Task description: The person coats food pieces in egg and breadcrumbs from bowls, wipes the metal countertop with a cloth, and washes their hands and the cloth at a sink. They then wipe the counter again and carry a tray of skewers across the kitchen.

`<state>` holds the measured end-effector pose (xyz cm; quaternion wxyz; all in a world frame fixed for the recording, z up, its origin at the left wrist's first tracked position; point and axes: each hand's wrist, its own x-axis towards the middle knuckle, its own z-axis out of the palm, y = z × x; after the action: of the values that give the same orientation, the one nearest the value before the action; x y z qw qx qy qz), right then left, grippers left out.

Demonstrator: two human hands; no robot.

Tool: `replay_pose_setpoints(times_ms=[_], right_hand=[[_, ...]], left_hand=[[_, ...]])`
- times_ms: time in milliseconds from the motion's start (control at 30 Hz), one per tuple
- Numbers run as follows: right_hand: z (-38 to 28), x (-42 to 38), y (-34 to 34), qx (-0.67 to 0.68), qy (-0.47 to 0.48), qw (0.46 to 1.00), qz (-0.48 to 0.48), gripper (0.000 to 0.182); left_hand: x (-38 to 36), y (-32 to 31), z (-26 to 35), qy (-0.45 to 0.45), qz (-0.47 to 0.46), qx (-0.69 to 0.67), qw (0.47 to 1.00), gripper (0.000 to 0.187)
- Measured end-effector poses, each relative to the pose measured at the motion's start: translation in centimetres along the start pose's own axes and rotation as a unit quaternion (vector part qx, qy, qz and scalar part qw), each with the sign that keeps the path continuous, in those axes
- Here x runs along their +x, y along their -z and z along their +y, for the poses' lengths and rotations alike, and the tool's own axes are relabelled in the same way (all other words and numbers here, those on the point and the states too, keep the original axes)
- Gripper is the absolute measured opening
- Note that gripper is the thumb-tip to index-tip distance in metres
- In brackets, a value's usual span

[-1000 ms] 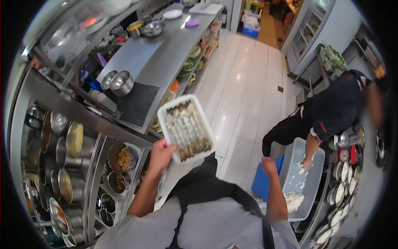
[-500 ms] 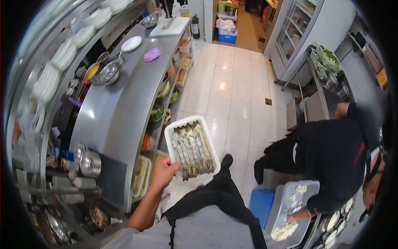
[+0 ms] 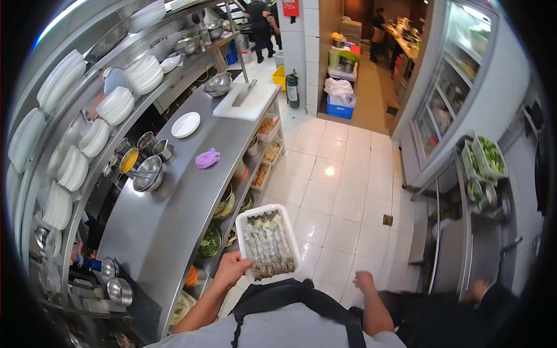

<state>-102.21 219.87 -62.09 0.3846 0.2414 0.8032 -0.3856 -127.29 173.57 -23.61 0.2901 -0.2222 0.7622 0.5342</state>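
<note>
My left hand (image 3: 234, 268) grips the near left edge of a white rectangular tray (image 3: 292, 239) and holds it over the floor in front of my body. Rows of greyish prawns (image 3: 267, 243) lie side by side in the tray. To the right of it, my right hand (image 3: 364, 281) hangs in the air, fingers curled together, with nothing visible in it. The two hands are well apart.
A long steel counter (image 3: 168, 214) on the left bears a purple cloth (image 3: 208, 159), a white plate (image 3: 186, 124), bowls and a cutting board (image 3: 246, 101). A co-worker in dark clothes (image 3: 452, 316) stands close at the lower right. Beyond is a glass-door fridge (image 3: 458, 75).
The view has tilted up and shows more of the room ahead. My right hand has come into view. The co-worker now sits lower in view, and the grey tub beside them has left the frame.
</note>
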Motion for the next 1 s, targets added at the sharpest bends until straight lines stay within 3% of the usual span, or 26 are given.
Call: replay_pose_setpoints(times_ms=[33, 100, 167, 300, 333, 400, 533, 633, 733, 1000], right_hand=[[-4.0, 3.6, 3.9, 0.220, -0.094, 0.971, -0.006, 0.029], [-13.6, 8.3, 11.6, 0.404, -0.147, 0.902, 0.037, 0.035], [-19.0, 13.2, 17.2, 0.388, -0.104, 0.915, 0.033, 0.037], [-23.0, 22.0, 22.6, 0.384, -0.058, 0.920, 0.060, 0.032], [-23.1, 23.5, 23.4, 0.383, -0.068, 0.920, 0.050, 0.033], [-17.1, 28.2, 22.8, 0.344, -0.071, 0.936, 0.026, 0.034], [-15.4, 26.3, 21.5, 0.319, -0.258, 0.911, -0.037, 0.034], [-18.1, 28.7, 21.4, 0.356, -0.320, 0.877, -0.038, 0.033], [-20.5, 33.2, 22.2, 0.391, -0.332, 0.857, -0.034, 0.032], [-26.5, 56.3, 30.9, 0.385, -0.279, 0.878, -0.057, 0.031]], left_hand=[[1.9, -0.6, 1.0, 0.001, 0.009, 0.001, 1.000, 0.013], [6.5, -1.4, 1.5, -0.011, 0.035, -0.009, 0.999, 0.012], [11.2, -2.7, 2.8, -0.016, 0.051, -0.019, 0.998, 0.012], [21.4, -4.4, 5.8, -0.026, 0.063, -0.034, 0.997, 0.015], [24.2, -4.9, 6.1, -0.027, 0.062, -0.032, 0.997, 0.016], [29.9, -6.2, 8.0, -0.045, 0.075, -0.016, 0.996, 0.017], [40.6, -8.3, 13.8, -0.040, 0.052, -0.011, 0.998, 0.014], [48.2, -9.7, 20.2, -0.014, 0.018, -0.010, 1.000, 0.014], [55.5, -12.0, 23.1, -0.062, 0.016, 0.007, 0.998, 0.019], [70.2, -17.7, 33.4, -0.010, 0.017, 0.000, 1.000, 0.013]])
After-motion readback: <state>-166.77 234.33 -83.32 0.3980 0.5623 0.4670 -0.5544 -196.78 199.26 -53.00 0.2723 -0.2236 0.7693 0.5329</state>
